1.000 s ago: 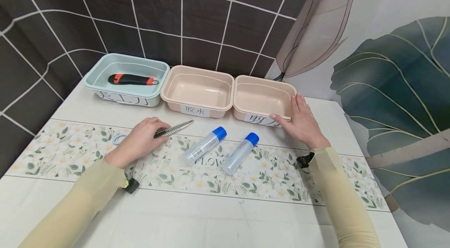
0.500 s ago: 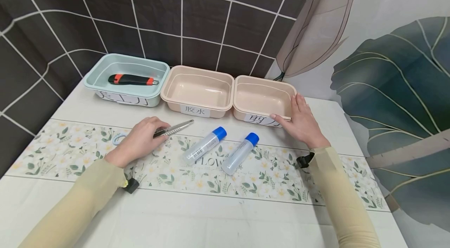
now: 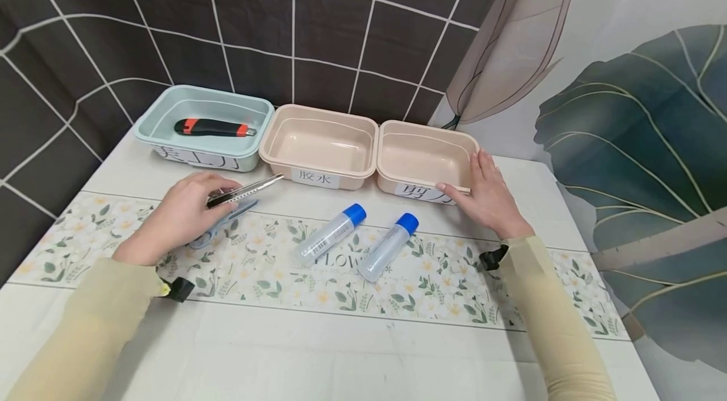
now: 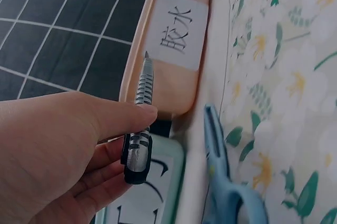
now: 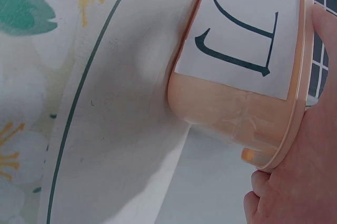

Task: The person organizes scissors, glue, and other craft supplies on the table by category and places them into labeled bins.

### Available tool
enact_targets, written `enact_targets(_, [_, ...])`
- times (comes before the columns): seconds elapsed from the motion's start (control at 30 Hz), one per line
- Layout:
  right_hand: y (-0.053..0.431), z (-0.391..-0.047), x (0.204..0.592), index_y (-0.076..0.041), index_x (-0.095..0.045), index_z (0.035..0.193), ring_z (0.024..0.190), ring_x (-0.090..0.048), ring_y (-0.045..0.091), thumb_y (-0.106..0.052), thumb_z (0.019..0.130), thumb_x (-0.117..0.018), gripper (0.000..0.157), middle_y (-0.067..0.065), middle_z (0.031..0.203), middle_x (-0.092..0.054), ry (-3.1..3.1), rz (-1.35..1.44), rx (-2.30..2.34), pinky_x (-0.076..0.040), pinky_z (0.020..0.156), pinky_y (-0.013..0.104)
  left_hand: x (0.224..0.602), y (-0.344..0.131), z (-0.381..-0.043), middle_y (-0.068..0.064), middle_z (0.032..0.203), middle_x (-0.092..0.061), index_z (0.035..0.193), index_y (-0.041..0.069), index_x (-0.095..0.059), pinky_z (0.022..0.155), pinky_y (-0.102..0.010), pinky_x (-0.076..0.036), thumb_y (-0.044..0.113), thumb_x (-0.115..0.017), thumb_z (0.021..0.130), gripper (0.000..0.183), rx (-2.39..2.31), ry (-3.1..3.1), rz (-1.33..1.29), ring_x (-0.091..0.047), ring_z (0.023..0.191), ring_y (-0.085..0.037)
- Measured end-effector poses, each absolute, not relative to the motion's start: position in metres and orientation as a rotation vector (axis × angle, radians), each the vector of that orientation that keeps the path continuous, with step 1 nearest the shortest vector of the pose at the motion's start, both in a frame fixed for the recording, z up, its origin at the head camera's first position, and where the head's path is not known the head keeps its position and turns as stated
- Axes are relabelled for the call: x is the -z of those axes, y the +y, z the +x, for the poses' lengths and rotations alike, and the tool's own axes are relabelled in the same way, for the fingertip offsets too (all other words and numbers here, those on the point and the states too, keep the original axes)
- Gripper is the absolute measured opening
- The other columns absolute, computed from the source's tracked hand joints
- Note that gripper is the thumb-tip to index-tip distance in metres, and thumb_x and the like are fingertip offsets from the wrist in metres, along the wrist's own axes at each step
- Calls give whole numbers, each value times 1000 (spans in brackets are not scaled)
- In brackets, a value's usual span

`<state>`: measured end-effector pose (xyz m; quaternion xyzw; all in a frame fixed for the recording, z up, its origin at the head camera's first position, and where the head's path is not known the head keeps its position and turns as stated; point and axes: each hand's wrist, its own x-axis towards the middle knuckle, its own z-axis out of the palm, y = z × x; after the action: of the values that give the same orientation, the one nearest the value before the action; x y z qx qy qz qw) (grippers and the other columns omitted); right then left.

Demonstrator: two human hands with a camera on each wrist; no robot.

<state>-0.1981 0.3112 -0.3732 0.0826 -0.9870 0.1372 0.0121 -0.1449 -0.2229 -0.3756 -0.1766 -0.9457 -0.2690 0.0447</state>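
left hand (image 3: 180, 206) pinching silver utility knife (image 3: 245, 191) near blue scissors (image 4: 218, 171), right hand (image 3: 490, 199) resting straight-fingered on beige bin (image 3: 428, 143)

Gleams metallic along the held cutter (image 4: 145, 84). Shows glossy plastic on the right tub (image 3: 428, 136), matt paper on its label (image 5: 245, 34).

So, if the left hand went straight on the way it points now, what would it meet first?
Most likely the middle box: the knife in the left hand points at its labelled front. Depth is hard to judge, so it might pass above instead.
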Motion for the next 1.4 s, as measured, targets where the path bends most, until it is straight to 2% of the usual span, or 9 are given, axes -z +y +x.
enact_targets(0.1, [312,-199,373,9,-5,158,153,2,40,-69,95,-49,110,26,166,5,-3083,241,-426,-2,122,54,372,-229,-145,-21,120,-64,124,-1,-69,94,-59,-44,11,-76,92,35,823,-2877,-518,-57,112,-41])
enact_targets(0.43, [312,-199,375,10,-6,158,153,3,39,-70,95,-49,110,28,165,3,-3082,234,-419,-3,122,54,362,-244,-151,-19,106,-62,125,-2,-69,85,-59,-46,5,-76,89,37,773,-2811,-506,-58,99,-40])
enact_targets(0.67, [312,-199,375,9,-6,158,153,2,41,-71,95,-48,111,27,165,4,-3091,224,-412,-1,122,54,355,-252,-160,-24,118,-63,124,-3,-69,89,-60,-43,5,-76,89,36,793,-2783,-475,-54,112,-44])
enact_targets(0.87, [312,-199,375,9,-6,158,153,1,40,-71,95,-48,110,26,166,4,-3088,225,-405,-1,122,54,352,-256,-170,-24,114,-63,122,-4,-69,86,-58,-45,5,-76,89,35,776,-2761,-472,-57,105,-43])
enact_targets(1.23, [309,-199,373,9,-6,158,153,2,39,-71,95,-48,110,28,166,0,-3086,236,-389,1,121,54,344,-262,-204,-30,114,-62,121,-6,-69,86,-59,-44,3,-73,90,33,762,-2763,-482,-57,105,-46])
enact_targets(1.4, [310,-200,374,9,-6,158,153,2,38,-72,94,-48,111,27,166,1,-3084,230,-390,1,122,54,343,-266,-225,-30,111,-62,120,-9,-68,82,-57,-44,2,-70,91,32,740,-2774,-505,-57,99,-44])
